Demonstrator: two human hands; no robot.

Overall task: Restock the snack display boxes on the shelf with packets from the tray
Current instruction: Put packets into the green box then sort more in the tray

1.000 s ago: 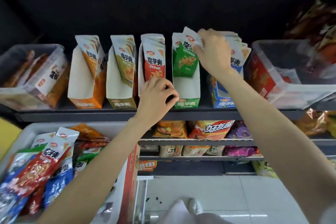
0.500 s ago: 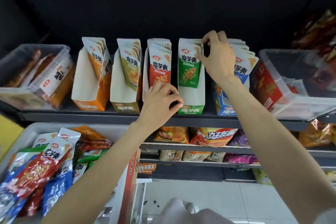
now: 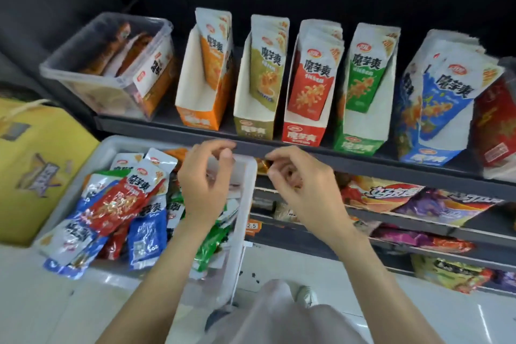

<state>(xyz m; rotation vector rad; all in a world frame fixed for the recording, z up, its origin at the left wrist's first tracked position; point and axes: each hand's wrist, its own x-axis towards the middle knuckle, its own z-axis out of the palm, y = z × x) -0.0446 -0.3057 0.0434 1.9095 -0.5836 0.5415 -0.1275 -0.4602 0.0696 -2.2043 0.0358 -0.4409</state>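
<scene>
Several snack display boxes stand in a row on the dark shelf point(image 3: 307, 148): orange point(image 3: 199, 117), olive point(image 3: 255, 127), red point(image 3: 303, 134), green point(image 3: 360, 142) and blue point(image 3: 427, 153), each holding upright packets. Below left, the white tray point(image 3: 247, 190) holds a heap of red, blue and green packets point(image 3: 120, 204). My left hand point(image 3: 205, 184) hovers over the tray's right part, fingers curled and apart, holding nothing. My right hand point(image 3: 304, 190) hangs just below the shelf edge, right of the tray, fingers loosely curled, also empty.
A clear plastic bin point(image 3: 111, 64) of snacks sits at the shelf's left end, another container point(image 3: 497, 126) at the right edge. A yellow box point(image 3: 36, 170) stands left of the tray. Lower shelves point(image 3: 418, 204) carry chip bags. My foot point(image 3: 304, 296) shows on the tiled floor.
Both hands have dropped from the display boxes to below the shelf edge; the right let go of the green packet, now in its box. The view has tilted down and left.
</scene>
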